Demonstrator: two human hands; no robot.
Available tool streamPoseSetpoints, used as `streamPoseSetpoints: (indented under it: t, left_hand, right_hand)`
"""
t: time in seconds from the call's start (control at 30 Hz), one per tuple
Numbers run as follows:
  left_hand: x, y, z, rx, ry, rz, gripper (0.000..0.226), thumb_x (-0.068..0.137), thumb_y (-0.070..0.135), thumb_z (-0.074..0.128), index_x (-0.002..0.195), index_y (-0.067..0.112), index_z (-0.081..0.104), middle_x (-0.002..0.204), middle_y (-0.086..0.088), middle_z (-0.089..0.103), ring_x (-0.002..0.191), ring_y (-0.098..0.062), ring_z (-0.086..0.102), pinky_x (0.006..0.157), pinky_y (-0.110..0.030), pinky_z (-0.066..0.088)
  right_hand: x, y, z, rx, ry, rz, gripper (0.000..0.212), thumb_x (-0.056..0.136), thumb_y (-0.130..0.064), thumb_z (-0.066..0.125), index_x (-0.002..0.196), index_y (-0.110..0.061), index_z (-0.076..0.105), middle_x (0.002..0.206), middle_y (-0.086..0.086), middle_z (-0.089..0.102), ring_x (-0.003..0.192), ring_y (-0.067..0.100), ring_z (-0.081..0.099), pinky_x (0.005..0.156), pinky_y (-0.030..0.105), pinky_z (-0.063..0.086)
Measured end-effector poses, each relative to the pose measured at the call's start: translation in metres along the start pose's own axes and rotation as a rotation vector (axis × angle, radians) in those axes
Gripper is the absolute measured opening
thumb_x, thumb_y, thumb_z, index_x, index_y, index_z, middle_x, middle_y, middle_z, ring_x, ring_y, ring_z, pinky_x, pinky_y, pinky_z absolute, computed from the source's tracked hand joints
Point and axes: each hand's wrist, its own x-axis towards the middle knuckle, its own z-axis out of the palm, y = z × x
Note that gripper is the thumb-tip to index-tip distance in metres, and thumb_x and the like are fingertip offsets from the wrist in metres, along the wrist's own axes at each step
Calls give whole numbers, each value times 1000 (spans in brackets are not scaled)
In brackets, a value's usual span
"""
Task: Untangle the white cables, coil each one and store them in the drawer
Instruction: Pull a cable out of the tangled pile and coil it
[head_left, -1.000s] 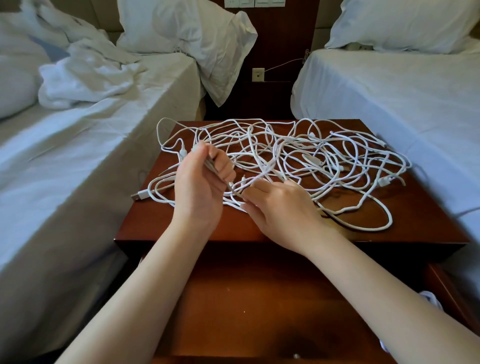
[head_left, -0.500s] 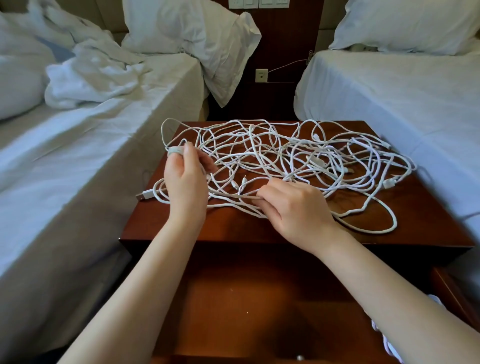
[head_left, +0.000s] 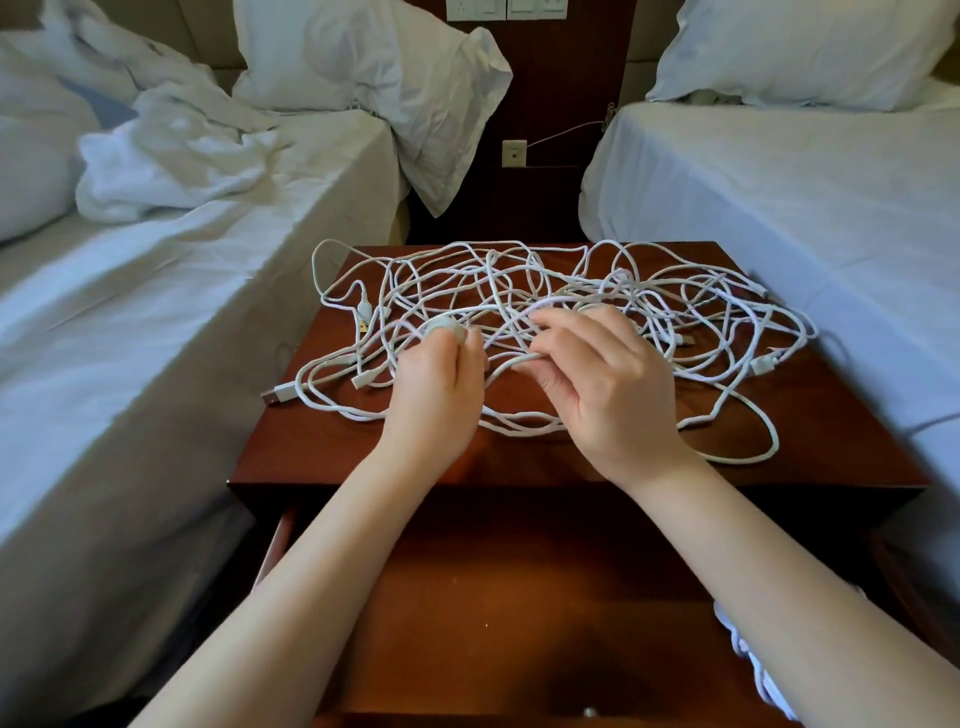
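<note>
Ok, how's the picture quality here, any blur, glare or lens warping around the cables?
Head view: the wide-angle lens bows the bed edges outward; the left hand and the cable loop it grips are motion-smeared, the right hand slightly soft; white cables elsewhere read fairly clear; the nightstand top shows mild sheen, no harsh glare; the drawer sits in shade.

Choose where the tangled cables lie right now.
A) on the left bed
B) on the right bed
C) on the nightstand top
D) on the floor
C: the cables sprawl over the nightstand top between the two beds, and the left hand and right hand each hold a strand there.
</note>
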Motion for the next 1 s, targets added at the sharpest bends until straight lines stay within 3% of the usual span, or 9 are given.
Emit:
streamPoseSetpoints:
  t: [0.13,0.23,0.37,0.5,0.57,0.77,0.87,1.0]
  left_hand:
    - [-3,7,2,-66,-115,-48,49,100,13,44,52,21,38,48,8,42,45,-4,40,47,-15,29]
    - [-4,14,-1,-188,-306,-214,55,103,25,37,50,13,44,37,7,41,38,-4,38,45,-15,31]
    - [-5,18,-8,-381,-527,-351,59,103,41,26,57,8,44,41,-2,33,36,-14,29,39,-19,26]
    - [-2,14,-15,-545,-777,-402,53,98,46,37,59,11,39,43,-3,32,36,-12,26,37,-19,22]
    - [0,13,-21,-605,-873,-400,45,94,38,42,57,11,41,43,-3,34,34,-11,26,36,-18,24]
    - [1,15,-27,-854,-993,-372,39,94,26,34,58,11,39,43,-3,35,33,-9,26,36,-16,27]
    - [1,17,-25,-1058,-1039,-322,39,97,24,37,60,12,40,44,2,38,35,-6,30,36,-14,30]
    - [4,19,-25,-1336,-1018,-273,36,96,27,44,63,12,46,47,4,41,37,-5,34,36,-15,31]
  right_hand:
    - [2,3,1,-46,-3,-10,28,97,-27,59,83,-4,68,102,6,72,78,26,62,63,34,52]
    - [2,7,0,-30,-50,-17,28,98,-27,56,84,-6,68,87,3,71,72,26,57,58,39,48]
    - [2,15,-1,-53,-114,-34,26,98,-25,56,82,-7,68,71,1,64,69,24,49,56,37,42]
    - [2,17,0,-16,-152,-37,34,102,-30,48,88,-10,72,76,0,68,71,24,51,57,37,44]
    - [3,16,-1,11,-174,-41,34,101,-29,46,93,-11,73,79,1,70,73,26,54,58,38,46]
    - [0,14,0,72,-309,31,40,101,-36,38,95,-14,70,83,-2,69,73,23,55,61,33,45]
    - [-6,17,4,70,-413,21,35,101,-28,34,92,-12,64,81,2,62,70,25,52,58,41,48]
    - [-14,3,10,-57,-470,-62,25,92,-13,37,80,-11,58,77,5,52,66,25,50,54,39,46]
